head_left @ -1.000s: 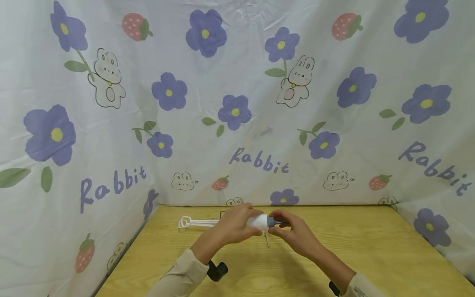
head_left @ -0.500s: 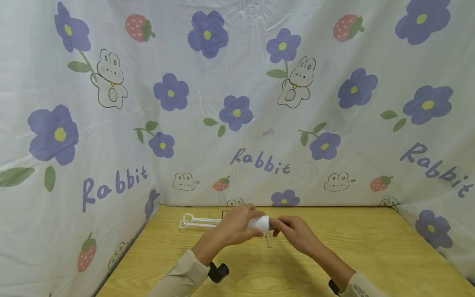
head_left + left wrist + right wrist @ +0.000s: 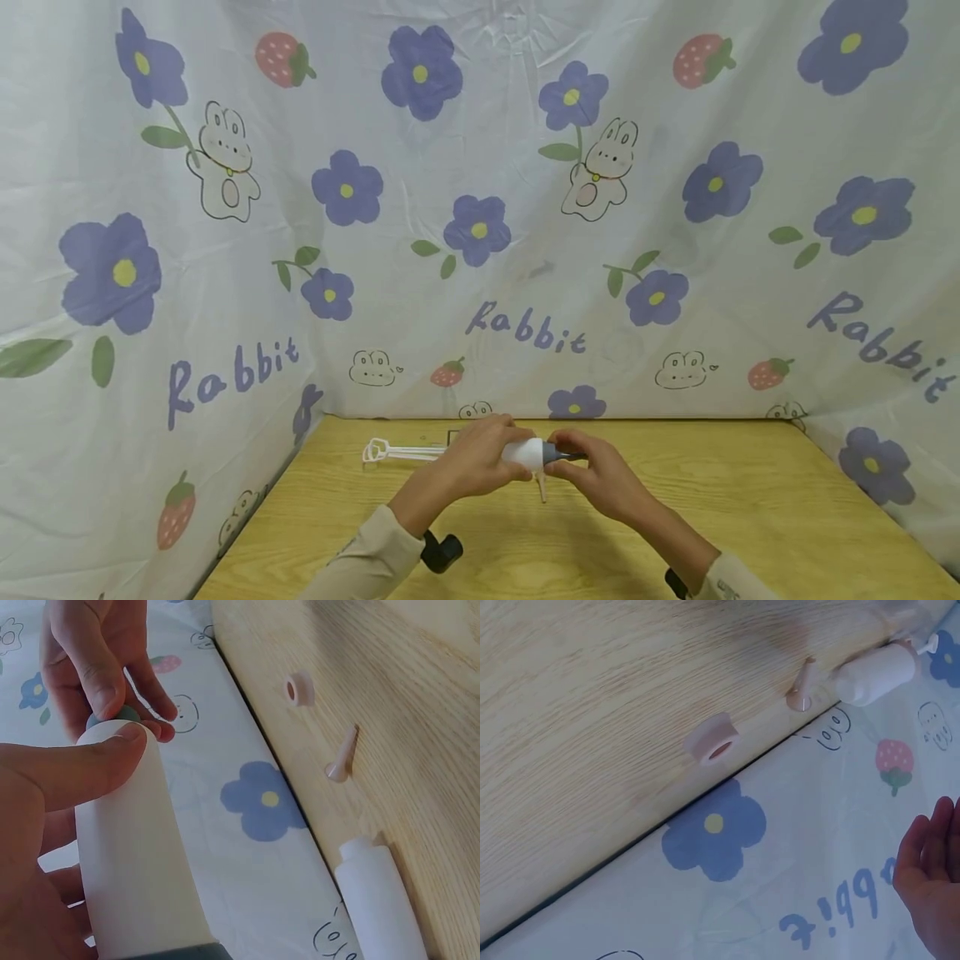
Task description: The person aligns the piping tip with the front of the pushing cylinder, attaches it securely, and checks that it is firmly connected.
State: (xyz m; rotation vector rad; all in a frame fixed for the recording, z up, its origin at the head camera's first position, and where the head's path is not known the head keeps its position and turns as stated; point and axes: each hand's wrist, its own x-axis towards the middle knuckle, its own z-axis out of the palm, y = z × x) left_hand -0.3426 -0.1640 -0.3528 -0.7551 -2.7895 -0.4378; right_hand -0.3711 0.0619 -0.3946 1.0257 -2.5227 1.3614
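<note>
My left hand [image 3: 480, 454] grips a white cylindrical bottle [image 3: 527, 454] above the table, lying sideways in the head view. A grey-blue cap [image 3: 550, 452] is at its right end, with a thin dark piece beyond. My right hand [image 3: 600, 471] holds this cap between thumb and fingers. In the left wrist view, my left thumb lies along the bottle [image 3: 139, 847], whose far end is grey-blue. The cap [image 3: 112, 716] is mostly hidden by right-hand fingers. Part of a hand [image 3: 937, 877] shows at the right wrist view's edge; what it touches is out of frame.
On the wooden table [image 3: 712, 517] lie a pale pink ring [image 3: 300, 688], a small pink cone nozzle [image 3: 343, 756] and another white bottle [image 3: 379, 900]. Thin white looped rods [image 3: 378, 451] extend left of my left hand. A printed cloth [image 3: 525, 250] hangs behind.
My right hand turns on the cap: half a second ago its fingers covered the cap, and now they are back apart around it with the cap showing. My left hand stays almost still.
</note>
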